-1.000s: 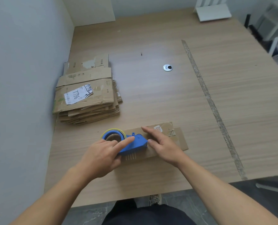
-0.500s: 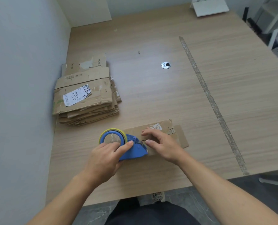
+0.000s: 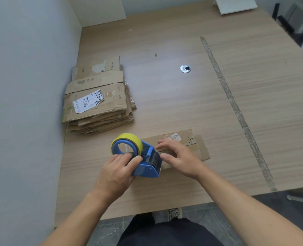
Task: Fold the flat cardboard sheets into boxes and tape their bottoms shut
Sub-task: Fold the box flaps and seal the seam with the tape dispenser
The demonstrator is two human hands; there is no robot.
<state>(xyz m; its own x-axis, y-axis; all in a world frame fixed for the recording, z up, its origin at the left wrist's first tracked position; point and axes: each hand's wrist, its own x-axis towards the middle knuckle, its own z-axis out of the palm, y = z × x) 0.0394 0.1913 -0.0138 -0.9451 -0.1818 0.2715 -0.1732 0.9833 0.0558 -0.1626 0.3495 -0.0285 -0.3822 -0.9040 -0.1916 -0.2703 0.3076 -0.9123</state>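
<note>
Two hands on the job here. The left hand [image 3: 115, 173] is wrapped around the blue tape dispenser [image 3: 146, 168], fingers curled over its handle, right next to the yellow tape roll [image 3: 129, 140] at the dispenser's left end. The dispenser's front end is down on the left part of a small cardboard box [image 3: 181, 145], which lies near the front edge of the wooden table [image 3: 182, 103], straight in front of the person. The right hand [image 3: 180, 158] rests on top of the box just right of the dispenser, fingers spread and only slightly bent, pressing the cardboard rather than gripping anything. One flap [image 3: 202, 148] of the box pokes out to the right, flat on the table.

Farther back on the left, against the wall [image 3: 23, 86], there's a stack of flat cardboard sheets [image 3: 111, 110], the top one carrying a white label [image 3: 87, 103] with handwriting on it. Well apart from all that, a round metal grommet [image 3: 185, 68] sits in the tabletop, and a long worn strip of tape [image 3: 235, 110] runs down the table's right side.
</note>
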